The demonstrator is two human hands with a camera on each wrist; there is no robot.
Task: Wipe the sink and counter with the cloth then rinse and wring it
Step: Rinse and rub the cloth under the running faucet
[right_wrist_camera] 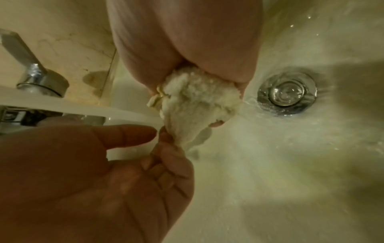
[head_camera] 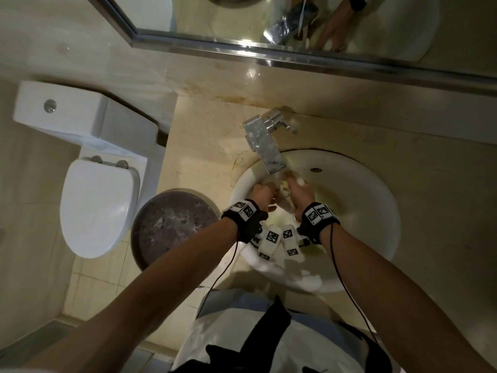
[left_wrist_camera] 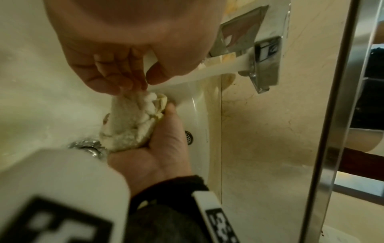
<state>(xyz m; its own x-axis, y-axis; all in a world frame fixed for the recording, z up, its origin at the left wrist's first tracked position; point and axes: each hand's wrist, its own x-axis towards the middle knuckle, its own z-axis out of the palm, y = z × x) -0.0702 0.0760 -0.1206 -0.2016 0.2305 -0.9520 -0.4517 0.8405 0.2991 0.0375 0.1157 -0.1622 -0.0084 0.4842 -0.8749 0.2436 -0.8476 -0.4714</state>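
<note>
A wet, cream-white cloth [head_camera: 284,188] is bunched up over the white sink [head_camera: 363,211], just under the chrome faucet [head_camera: 265,146]. Water [left_wrist_camera: 207,72] runs from the spout onto it. My left hand [left_wrist_camera: 143,85] pinches one end of the cloth [left_wrist_camera: 129,125] with its fingertips. My right hand [left_wrist_camera: 162,131] grips the thick wad in its palm. In the right wrist view the cloth [right_wrist_camera: 193,102] stretches between the right hand [right_wrist_camera: 207,78] above and the left hand [right_wrist_camera: 164,136] below, near the drain [right_wrist_camera: 286,92]. Both hands [head_camera: 263,193] [head_camera: 298,195] sit close together.
The beige marble counter [head_camera: 209,146] surrounds the basin, with a mirror [head_camera: 295,22] on the wall behind. A white toilet [head_camera: 99,205] and a dark round bin [head_camera: 172,224] stand to the left. An overflow hole [head_camera: 316,170] sits in the basin's back wall.
</note>
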